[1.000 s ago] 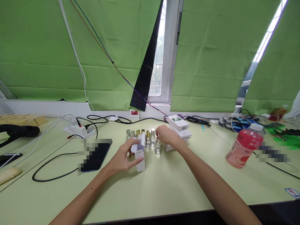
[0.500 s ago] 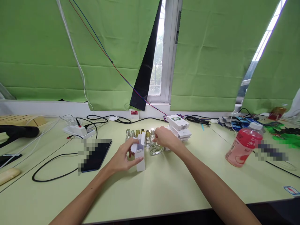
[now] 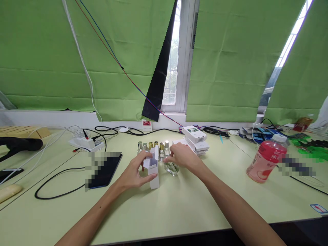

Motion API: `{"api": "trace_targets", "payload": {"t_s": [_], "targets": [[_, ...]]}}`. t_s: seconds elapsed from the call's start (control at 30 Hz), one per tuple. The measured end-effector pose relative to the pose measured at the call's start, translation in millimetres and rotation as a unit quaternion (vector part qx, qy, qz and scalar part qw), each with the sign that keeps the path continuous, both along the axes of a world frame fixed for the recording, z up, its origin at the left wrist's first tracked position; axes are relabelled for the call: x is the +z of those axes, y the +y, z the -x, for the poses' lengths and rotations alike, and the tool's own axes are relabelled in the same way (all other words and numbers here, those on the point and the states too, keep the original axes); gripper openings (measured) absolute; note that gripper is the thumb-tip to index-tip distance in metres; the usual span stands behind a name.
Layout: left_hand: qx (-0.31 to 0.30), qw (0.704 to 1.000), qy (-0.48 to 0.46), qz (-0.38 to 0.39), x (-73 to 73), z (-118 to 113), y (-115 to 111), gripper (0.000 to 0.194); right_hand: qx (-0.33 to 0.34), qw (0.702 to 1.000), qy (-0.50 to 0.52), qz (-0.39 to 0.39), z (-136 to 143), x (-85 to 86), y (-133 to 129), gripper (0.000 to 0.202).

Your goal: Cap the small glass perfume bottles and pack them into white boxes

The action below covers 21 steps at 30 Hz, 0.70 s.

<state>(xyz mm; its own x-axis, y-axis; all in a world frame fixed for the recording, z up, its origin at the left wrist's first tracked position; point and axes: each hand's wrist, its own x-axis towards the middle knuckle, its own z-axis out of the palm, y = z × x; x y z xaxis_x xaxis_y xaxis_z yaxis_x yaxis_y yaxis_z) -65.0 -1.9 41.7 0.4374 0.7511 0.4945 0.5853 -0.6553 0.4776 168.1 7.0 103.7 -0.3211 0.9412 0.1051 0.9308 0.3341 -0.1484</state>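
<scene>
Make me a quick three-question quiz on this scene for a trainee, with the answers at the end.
1. What does the left hand hold?

2. True or false: the pink drink bottle stands to the left of the stacked boxes.

3. Which thing do the fingers of the right hand hold?
A) a phone
B) a clear glass bottle
C) a black cable

Key:
1. A small white box, open at the top.
2. False: the pink drink bottle is to the right of the stacked boxes.
3. B, a clear glass bottle, tilted.
</scene>
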Motion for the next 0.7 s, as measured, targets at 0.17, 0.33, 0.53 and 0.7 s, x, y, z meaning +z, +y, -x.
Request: {"api": "trace_targets", "payload": {"t_s": [0.17, 0.33, 0.53, 0.7], "targets": [[0.017, 0.999, -0.034, 0.005, 4.9, 3, 1, 0.046, 0.01, 1.0, 0.01, 0.015, -1, -16.4, -9, 0.036], [-0.017, 0.986, -0.129, 0.107, 3.6, 8, 5, 0.044, -0.001, 1.0, 0.019, 0.013, 1, -38.1, -12, 0.026], [-0.069, 0.934, -0.238, 0.259, 0.0, 7, 7, 0.056, 0.011, 0.996, 0.085, -0.02, -2, -56.9, -14, 0.028], [-0.098, 0.886, -0.293, 0.345, -3.3, 5, 8, 0.065, 0.021, 0.987, 0.15, -0.057, -4, -68.3, -16, 0.032]]}}
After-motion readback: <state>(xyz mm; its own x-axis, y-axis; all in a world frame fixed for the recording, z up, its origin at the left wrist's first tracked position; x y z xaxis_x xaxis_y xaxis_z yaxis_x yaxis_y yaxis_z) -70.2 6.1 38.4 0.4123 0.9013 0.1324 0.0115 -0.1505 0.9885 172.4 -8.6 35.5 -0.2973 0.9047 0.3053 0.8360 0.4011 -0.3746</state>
